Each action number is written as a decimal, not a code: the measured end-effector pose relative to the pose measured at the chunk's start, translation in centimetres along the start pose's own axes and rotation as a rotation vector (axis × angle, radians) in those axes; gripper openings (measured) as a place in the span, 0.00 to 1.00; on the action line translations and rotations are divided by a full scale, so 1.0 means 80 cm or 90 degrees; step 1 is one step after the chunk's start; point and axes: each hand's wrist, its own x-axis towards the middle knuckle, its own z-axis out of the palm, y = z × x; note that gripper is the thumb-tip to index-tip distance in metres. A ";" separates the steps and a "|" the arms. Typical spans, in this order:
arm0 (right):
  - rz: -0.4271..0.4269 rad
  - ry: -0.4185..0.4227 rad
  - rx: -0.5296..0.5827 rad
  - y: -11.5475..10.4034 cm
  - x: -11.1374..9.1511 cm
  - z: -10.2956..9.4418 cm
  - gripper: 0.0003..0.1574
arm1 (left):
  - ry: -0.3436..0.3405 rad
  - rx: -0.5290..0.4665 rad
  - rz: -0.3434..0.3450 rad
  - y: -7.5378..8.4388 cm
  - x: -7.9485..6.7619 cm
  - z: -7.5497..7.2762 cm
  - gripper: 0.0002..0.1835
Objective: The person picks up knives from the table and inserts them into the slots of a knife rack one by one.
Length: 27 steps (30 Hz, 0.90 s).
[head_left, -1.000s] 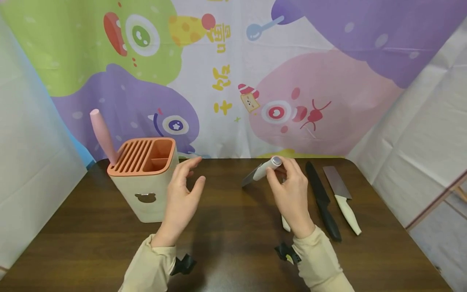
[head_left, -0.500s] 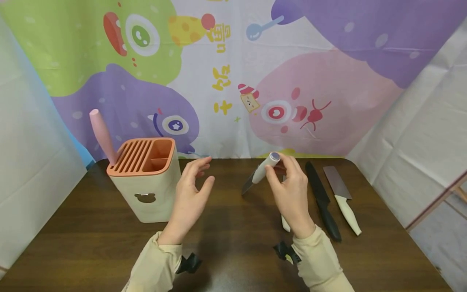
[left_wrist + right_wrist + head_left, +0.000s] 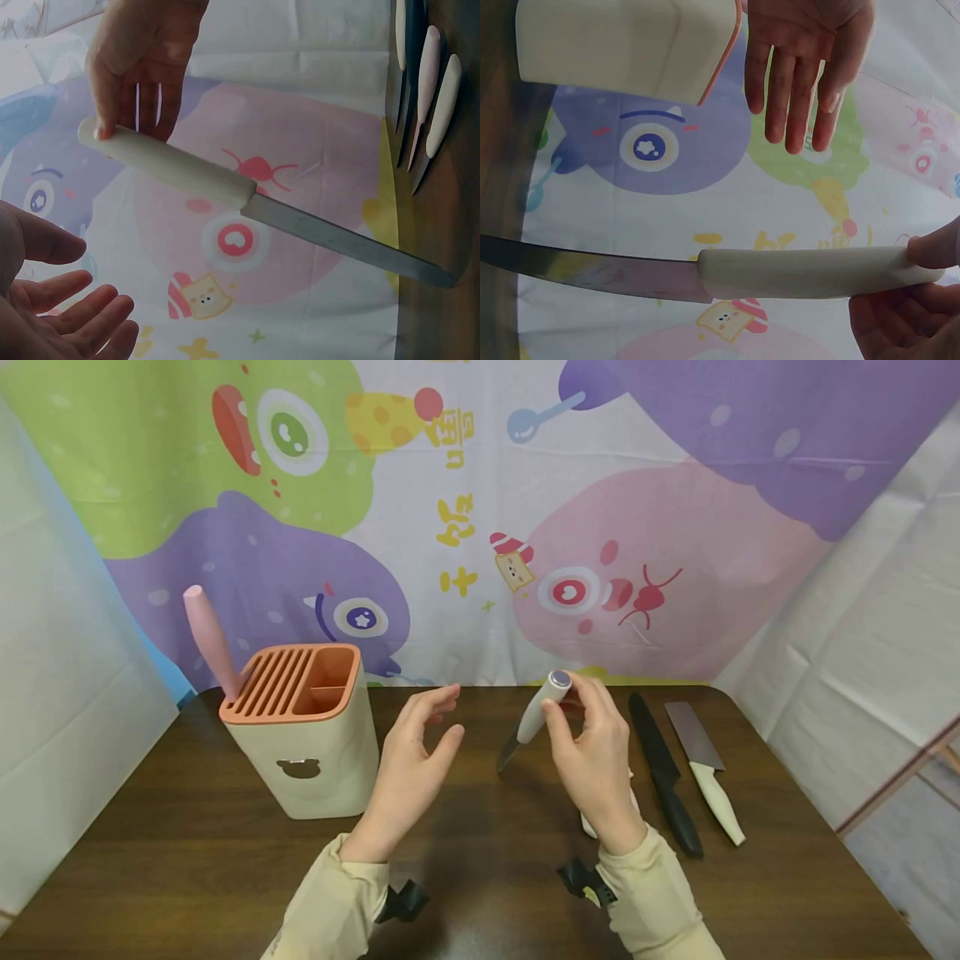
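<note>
My right hand [image 3: 596, 752] pinches the butt end of a white-handled knife [image 3: 537, 712] between thumb and fingers. The knife slants blade down, its tip close over the table in the left wrist view. That view shows the whole narrow blade [image 3: 345, 238]. My left hand [image 3: 411, 777], held between knife and knife block, has its fingers loosely extended and holds nothing; its straight fingers [image 3: 780, 97] show in the right wrist view. The cream knife block [image 3: 330, 768] has an orange slotted top, and a pink-handled knife [image 3: 210, 639] stands in its leftmost slot.
Right of my right hand lie a black knife [image 3: 663, 777] and a cleaver with a cream handle [image 3: 708, 785]. Pale handles [image 3: 587, 827] show partly beneath my right wrist. A cartoon-printed curtain [image 3: 465, 635] hangs behind the brown table [image 3: 480, 893].
My left hand has moved right, away from the knife block toward the knife. The knife in my right hand has swung steeper, its blade pointing more downward.
</note>
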 end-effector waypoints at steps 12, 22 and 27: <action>-0.021 0.004 0.026 -0.006 0.007 0.003 0.16 | -0.017 -0.017 0.016 0.001 0.000 0.014 0.21; -0.032 0.003 0.039 -0.011 0.009 0.003 0.15 | -0.037 -0.026 0.038 0.004 0.002 0.025 0.21; -0.045 0.008 0.044 -0.012 0.008 0.004 0.16 | -0.046 -0.036 0.036 0.006 -0.001 0.032 0.20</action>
